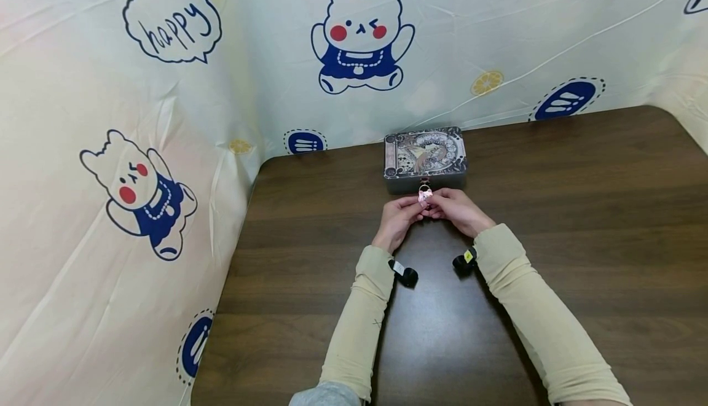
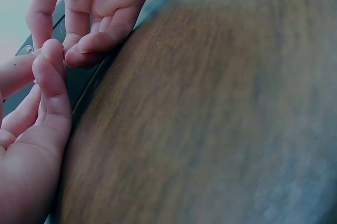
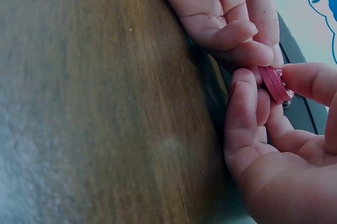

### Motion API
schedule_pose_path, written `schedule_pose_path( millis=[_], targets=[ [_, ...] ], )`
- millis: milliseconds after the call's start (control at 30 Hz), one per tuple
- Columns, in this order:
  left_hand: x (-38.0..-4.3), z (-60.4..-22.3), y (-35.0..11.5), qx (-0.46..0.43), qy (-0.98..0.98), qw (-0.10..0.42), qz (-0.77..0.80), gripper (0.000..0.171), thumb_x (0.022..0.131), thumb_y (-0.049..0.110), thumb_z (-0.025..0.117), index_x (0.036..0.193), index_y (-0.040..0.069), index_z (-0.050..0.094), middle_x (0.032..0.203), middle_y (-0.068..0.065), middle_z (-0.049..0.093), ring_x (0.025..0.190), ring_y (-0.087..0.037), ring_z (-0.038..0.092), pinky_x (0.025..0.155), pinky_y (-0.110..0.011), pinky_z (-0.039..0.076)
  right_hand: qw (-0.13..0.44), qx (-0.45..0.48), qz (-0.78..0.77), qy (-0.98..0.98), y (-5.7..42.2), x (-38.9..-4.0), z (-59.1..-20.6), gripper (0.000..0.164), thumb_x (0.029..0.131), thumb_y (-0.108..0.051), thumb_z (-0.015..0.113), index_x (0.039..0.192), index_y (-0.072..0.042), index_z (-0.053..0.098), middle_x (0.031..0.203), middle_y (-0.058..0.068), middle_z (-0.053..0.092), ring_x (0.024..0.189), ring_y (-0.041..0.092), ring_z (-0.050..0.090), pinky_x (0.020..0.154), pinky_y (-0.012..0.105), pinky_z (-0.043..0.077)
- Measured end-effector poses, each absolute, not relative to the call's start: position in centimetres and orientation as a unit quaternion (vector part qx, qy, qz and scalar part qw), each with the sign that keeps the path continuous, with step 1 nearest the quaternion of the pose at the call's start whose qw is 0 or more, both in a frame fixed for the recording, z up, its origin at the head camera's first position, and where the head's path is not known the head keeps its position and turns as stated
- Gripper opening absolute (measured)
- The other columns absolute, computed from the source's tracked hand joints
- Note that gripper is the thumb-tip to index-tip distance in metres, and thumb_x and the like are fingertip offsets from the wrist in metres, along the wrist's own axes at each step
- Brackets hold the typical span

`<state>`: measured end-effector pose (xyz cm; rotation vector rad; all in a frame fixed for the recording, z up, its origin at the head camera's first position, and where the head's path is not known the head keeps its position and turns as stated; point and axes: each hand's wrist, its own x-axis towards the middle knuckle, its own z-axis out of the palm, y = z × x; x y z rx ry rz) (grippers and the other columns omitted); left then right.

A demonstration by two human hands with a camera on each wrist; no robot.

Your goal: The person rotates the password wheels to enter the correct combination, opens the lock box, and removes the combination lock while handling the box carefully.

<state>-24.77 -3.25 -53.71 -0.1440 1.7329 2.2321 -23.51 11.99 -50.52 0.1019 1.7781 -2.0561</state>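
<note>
A small pink padlock (image 1: 424, 196) hangs by its metal shackle at the front clasp of a dark tin box (image 1: 426, 153) with an ornate printed lid, which is closed. My left hand (image 1: 395, 220) pinches the padlock from the left with thumb and fingers. From the other side my right hand (image 1: 458, 210) grips it too, fingertips close against the left ones. In the right wrist view the padlock (image 3: 275, 84) shows edge-on as pink layers between the fingertips. Fingers hide most of it in the left wrist view, where the box's dark side (image 2: 84, 85) shows behind them.
The brown wooden table (image 1: 310, 240) extends around both arms. Behind the box hangs a pale cloth (image 1: 265, 56) printed with cartoon bears, and it also covers the left side. Small black cameras (image 1: 408, 277) sit at both wrists.
</note>
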Motion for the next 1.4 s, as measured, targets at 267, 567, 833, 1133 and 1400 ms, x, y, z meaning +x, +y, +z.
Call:
schedule_pose_path(
  millis=[267,567,833,1133,1400],
  targets=[
    [-24.90,-53.60,-3.32,-0.048,0.617,0.157,0.770,0.027,0.087,-0.005,0.064,0.113,-0.015,0.063,0.081,-0.001,0.067,0.064,-0.005,0.061,0.059,-0.014,0.051,0.201,0.029,-0.723,0.660,11.85,-23.64,-50.67,0.018,0.098,-0.007,0.046,0.108,0.008,0.050,0.075,-0.006,0.062,0.067,0.000,0.061,0.066,0.015,0.053],
    [-24.92,-53.59,-3.36,-0.035,0.620,0.158,0.767,0.028,0.088,-0.005,0.063,0.114,-0.015,0.061,0.082,0.000,0.067,0.065,-0.004,0.061,0.060,-0.014,0.051,0.191,0.030,-0.710,0.677,11.73,-23.91,-50.86,0.021,0.098,-0.010,0.045,0.106,0.009,0.051,0.072,-0.006,0.061,0.064,0.001,0.060,0.065,0.015,0.053],
    [-24.79,-53.53,-3.38,-0.031,0.622,0.165,0.765,0.029,0.088,-0.004,0.063,0.115,-0.014,0.061,0.079,0.002,0.067,0.065,-0.004,0.062,0.060,-0.014,0.052,0.193,0.035,-0.700,0.686,11.72,-23.81,-50.76,0.021,0.100,-0.012,0.044,0.104,0.007,0.053,0.072,-0.005,0.058,0.063,0.002,0.058,0.064,0.015,0.053],
    [-24.77,-53.66,-3.45,-0.036,0.619,0.167,0.767,0.029,0.088,-0.002,0.064,0.115,-0.012,0.063,0.077,0.002,0.068,0.065,-0.005,0.063,0.060,-0.015,0.052,0.203,0.043,-0.706,0.678,11.73,-23.58,-50.40,0.021,0.100,-0.012,0.041,0.102,0.005,0.054,0.071,-0.004,0.060,0.063,0.003,0.059,0.064,0.017,0.053],
    [-24.80,-53.69,-3.34,-0.041,0.612,0.158,0.774,0.029,0.088,-0.003,0.064,0.115,-0.014,0.062,0.078,0.001,0.068,0.063,-0.005,0.062,0.059,-0.015,0.052,0.219,0.052,-0.733,0.642,11.89,-23.62,-50.13,0.022,0.101,-0.010,0.033,0.102,0.003,0.051,0.071,-0.003,0.062,0.064,0.004,0.060,0.064,0.017,0.052]
  ],
)
